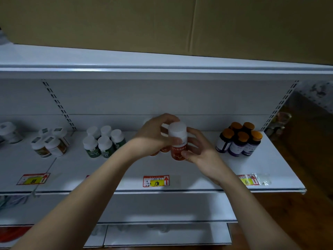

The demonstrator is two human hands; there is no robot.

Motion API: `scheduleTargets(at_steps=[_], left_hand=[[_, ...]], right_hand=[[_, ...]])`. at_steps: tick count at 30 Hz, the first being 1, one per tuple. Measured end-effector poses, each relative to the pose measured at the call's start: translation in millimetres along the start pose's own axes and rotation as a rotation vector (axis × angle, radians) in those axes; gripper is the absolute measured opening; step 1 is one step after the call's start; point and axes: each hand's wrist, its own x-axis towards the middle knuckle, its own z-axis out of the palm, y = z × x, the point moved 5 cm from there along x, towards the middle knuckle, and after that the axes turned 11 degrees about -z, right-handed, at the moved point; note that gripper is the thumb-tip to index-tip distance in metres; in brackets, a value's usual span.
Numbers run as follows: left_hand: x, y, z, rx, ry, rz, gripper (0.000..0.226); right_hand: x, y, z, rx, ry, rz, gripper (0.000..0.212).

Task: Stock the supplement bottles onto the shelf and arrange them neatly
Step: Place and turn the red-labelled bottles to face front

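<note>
At the far left of the white shelf (198,170) a lone white-capped bottle (10,132) was seen, partly cut off by the frame edge. Just beside it to the right, a cluster of brown-labelled bottles (50,144) with white caps was stood, with a red and yellow price tag (33,179) fixed at the shelf front below it. Further right, a group of five green-labelled bottles (103,141) with white caps was packed closely together. Near the middle of the shelf, the left hand (155,134) was curled over and behind the cap of an orange bottle (178,141), its grip closed round the upper part. Behind that hand, other orange bottles (163,149) were partly hidden, so their number could not be told. The held orange bottle was kept upright above the shelf, near its middle, its white cap uppermost; whether its base touched the shelf could not be told. A second price tag (156,181) marked 198 was placed at the shelf edge below it. The right hand (200,150) was wrapped round the bottle's lower right side, fingers pressed on the label. To the right, well apart from the hands, five dark bottles with orange caps (240,139) were grouped, and a third price tag (249,179) was stuck near the shelf's right end. Above everything, a brown cardboard sheet (162,24) was laid on the top shelf.
</note>
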Motion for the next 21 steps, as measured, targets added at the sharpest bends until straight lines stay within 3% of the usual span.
scheduleTargets(at_steps=[5,12,21], left_hand=[[16.4,-31.4,32.0,0.124,-0.023,-0.093,0.050],[53.7,-36.2,42.7,0.319,0.110,-0.003,0.056],[97.3,-50.8,49.1,0.669,0.197,-0.033,0.052]], right_hand=[[0.4,58.0,-12.7,-0.175,-0.165,0.128,0.055],[-13.0,142.7,-28.9,-0.845,0.000,0.111,0.051],[-13.3,151.5,-29.1,-0.933,0.055,0.099,0.060]])
